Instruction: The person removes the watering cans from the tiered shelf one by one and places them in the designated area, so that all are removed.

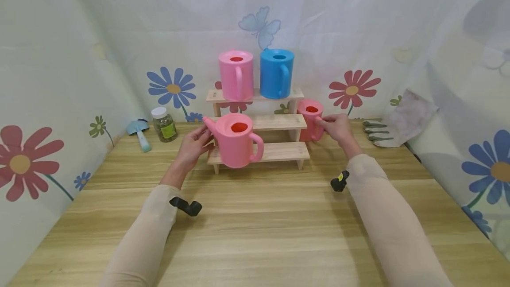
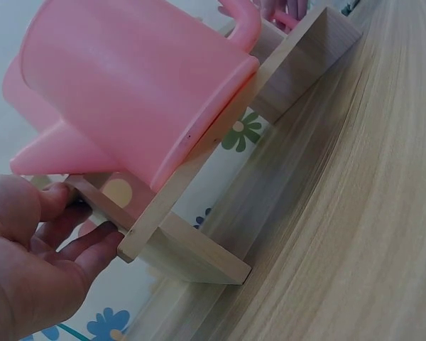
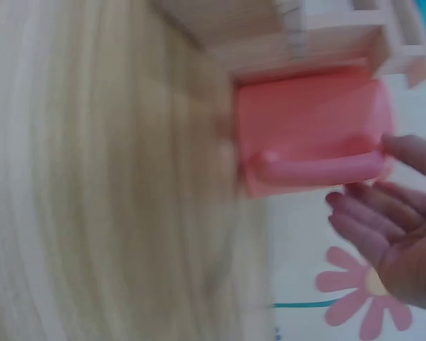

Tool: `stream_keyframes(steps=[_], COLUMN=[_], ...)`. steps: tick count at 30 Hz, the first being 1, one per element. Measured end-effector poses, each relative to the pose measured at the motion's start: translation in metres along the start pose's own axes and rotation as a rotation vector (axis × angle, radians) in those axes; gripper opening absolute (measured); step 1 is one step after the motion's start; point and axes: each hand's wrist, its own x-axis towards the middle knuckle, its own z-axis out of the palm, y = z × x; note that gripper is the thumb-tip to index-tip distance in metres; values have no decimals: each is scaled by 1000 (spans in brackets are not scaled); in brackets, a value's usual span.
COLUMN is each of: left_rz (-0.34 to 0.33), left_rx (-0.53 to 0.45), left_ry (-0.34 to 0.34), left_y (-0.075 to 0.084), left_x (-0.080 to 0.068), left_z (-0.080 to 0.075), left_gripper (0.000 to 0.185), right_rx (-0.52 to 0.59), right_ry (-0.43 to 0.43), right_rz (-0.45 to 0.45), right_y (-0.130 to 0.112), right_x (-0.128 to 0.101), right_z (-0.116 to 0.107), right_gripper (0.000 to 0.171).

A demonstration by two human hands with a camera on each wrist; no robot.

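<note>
Two pink watering cans touched at a wooden step shelf [image 1: 279, 152].

The front can [image 1: 237, 140] is touched by the spread left hand [image 1: 194, 144]; the rear can [image 1: 310, 118] by the relaxed right hand [image 1: 338, 128].

Pale beige long sleeves [image 1: 151, 229] cover both arms, each wrist strapped with a small black camera [image 1: 186, 206] (one yellow-tagged)
</note>
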Motion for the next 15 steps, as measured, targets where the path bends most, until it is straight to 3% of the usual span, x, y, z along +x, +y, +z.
stream_keyframes(steps=[7,10,15], left_rz=[2,0,-11], left_rx=[-14,-13,-12], left_ry=[12,9,4], left_y=[1,2,2], left_x=[2,1,-1], left_z=[0,0,1], left_gripper=[45,45,44], right_rx=[-46,-24,21], right_ry=[133,144,84], right_rz=[-46,-84,-151], right_y=[-20,-35,-65], right_x=[-25,-41,-68], right_z=[-15,-18,-17], right_gripper=[67,71,65])
